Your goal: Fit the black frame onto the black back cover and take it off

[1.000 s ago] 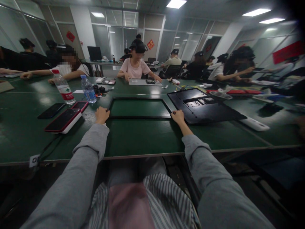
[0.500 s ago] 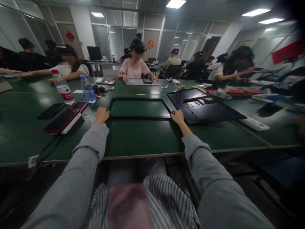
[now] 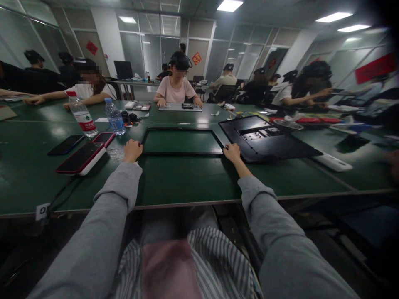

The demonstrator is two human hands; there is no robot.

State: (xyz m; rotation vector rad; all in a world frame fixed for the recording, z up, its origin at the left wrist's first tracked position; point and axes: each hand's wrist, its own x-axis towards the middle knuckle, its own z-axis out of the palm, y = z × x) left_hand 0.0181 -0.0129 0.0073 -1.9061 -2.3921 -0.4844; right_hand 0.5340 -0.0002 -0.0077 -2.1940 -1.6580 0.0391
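Note:
A thin black rectangular frame (image 3: 182, 155) lies on the green table in front of me, with table showing through its open middle. My left hand (image 3: 133, 151) is closed on its near left corner. At the near right corner, my right hand (image 3: 232, 152) grips the frame with the fingers curled round the edge. Just right of that hand lies a large black panel (image 3: 280, 146), seen from its back, with a recessed area holding metal parts.
Left are two bottles, one red-capped (image 3: 82, 115) and one blue-capped (image 3: 115, 118), a dark phone (image 3: 66, 145) and a red-edged device (image 3: 81, 158) with a cable. A white bar-shaped object (image 3: 335, 161) lies right. Across the table a person (image 3: 175, 88) touches a flat grey panel (image 3: 179, 107).
My hands and the black frame have hardly moved. The person opposite has shifted the grey panel slightly to the left.

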